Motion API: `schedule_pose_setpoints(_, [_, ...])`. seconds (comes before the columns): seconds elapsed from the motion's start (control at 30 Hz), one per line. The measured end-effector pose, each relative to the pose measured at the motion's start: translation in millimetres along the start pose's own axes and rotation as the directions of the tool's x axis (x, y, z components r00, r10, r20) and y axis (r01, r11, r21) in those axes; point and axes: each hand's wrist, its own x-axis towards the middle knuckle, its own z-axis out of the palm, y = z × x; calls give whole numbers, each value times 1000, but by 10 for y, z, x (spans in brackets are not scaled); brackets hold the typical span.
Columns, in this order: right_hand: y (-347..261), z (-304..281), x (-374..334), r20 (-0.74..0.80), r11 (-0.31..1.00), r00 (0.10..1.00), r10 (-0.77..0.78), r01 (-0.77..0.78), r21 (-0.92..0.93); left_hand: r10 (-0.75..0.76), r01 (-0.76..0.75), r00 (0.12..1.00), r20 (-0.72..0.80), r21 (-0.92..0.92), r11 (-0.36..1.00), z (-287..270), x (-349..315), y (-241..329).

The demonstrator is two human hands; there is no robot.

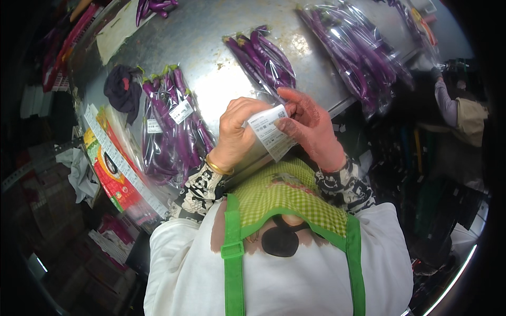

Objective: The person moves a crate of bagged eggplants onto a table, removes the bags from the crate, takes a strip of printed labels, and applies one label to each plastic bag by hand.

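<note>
A white printed label is held up at the near edge of the metal table, between my two hands. My bare left hand, with a gold bangle at its wrist, is closed at the label's left edge; its fingertips are partly hidden behind it. On my right hand is a pinkish-orange glove, its thumb pressed on the label's right side and its index finger raised beyond. Just past my hands lies a clear bag of purple eggplants, its near end running in toward my fingers.
Labelled bags of eggplants lie at the left, beside a dark cloth. A larger eggplant bag is at the far right. A strip of labels runs over red and yellow packaging. Another person stands at right.
</note>
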Motion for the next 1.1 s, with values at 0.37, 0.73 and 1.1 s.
schedule_pose_setpoints(0.37, [100, -121, 156, 35, 939, 990, -135, 140, -314, -274, 279, 959, 79, -64, 958, 131, -224, -283])
schedule_pose_setpoints(0.73, [506, -602, 1659, -16, 616, 977, -211, 120, -779, -180, 95, 923, 340, 252, 963, 121, -420, -177])
schedule_pose_setpoints(1.1, [1122, 300, 1797, -43, 708, 982, -183, 101, -699, 92, -2, 942, 323, -270, 963, 383, -152, 375])
